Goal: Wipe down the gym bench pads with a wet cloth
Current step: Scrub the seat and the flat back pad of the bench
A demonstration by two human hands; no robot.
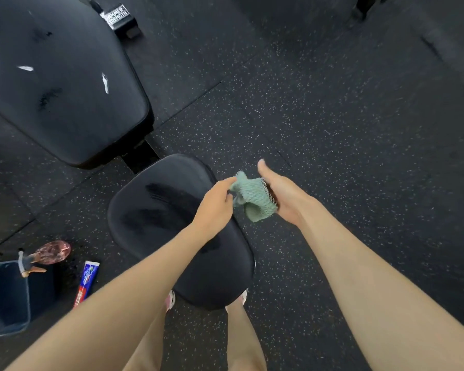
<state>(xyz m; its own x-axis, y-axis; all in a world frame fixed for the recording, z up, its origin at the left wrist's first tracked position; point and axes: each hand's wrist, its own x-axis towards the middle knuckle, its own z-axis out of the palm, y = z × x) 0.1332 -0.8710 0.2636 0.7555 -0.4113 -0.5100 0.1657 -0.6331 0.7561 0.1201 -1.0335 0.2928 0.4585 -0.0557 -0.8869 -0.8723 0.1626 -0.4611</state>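
Observation:
A pale green cloth [253, 199] hangs bunched between my two hands, above the right edge of the small black seat pad [158, 210]. My left hand [216, 202] pinches its left corner. My right hand [280, 194] cups the cloth's other side, thumb raised. Dark wet streaks show on the seat pad. The larger black back pad [65, 84] lies at the upper left, with small tears showing white, and the bench frame [141, 156] joins the two pads.
At the lower left on the speckled rubber floor [332, 116] stand a dark blue bin [6, 298], a pink-headed brush [51, 254] and a toothpaste tube [87, 282]. My shoes [170, 299] show under the seat pad. A black bench foot [121, 21] is at top.

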